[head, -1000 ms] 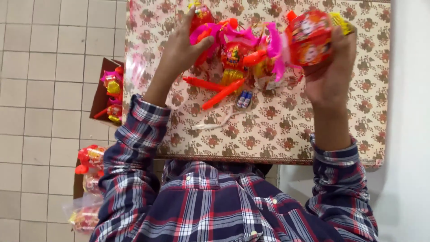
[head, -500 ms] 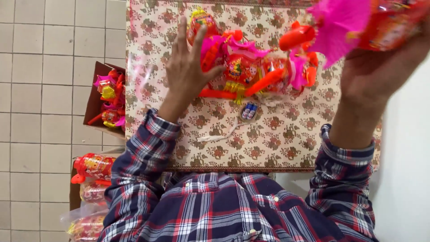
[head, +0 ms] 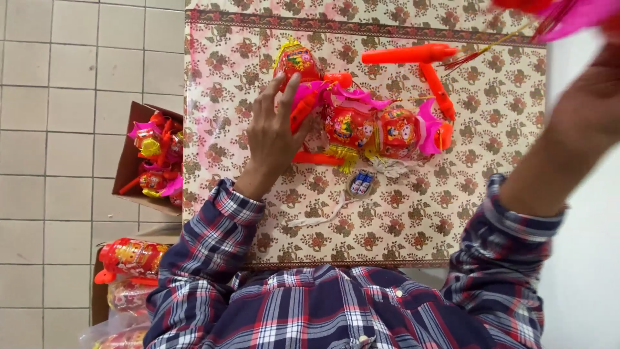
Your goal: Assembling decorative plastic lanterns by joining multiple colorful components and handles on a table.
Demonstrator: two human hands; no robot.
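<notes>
My left hand (head: pixel 274 132) rests on a heap of red and pink toy lanterns (head: pixel 361 123) with orange plastic handles (head: pixel 410 55) in the middle of a table with a floral cloth (head: pixel 413 213). Its fingers are spread over the left side of the heap. My right hand (head: pixel 594 97) is raised at the upper right, holding a pink and red lantern (head: pixel 568 13) that runs out of the top edge. A small pack of batteries (head: pixel 361 183) and a white string (head: pixel 316 220) lie on the cloth nearer to me.
An open cardboard box (head: pixel 132 161) with more lanterns stands on the tiled floor left of the table. Wrapped red lanterns (head: pixel 129 258) in clear bags sit lower left. A white wall (head: pixel 581 271) runs along the right.
My right hand has lifted its lantern higher and to the right, mostly out of view. My left hand has stayed on the heap. The view has tilted, and the heap now appears lower.
</notes>
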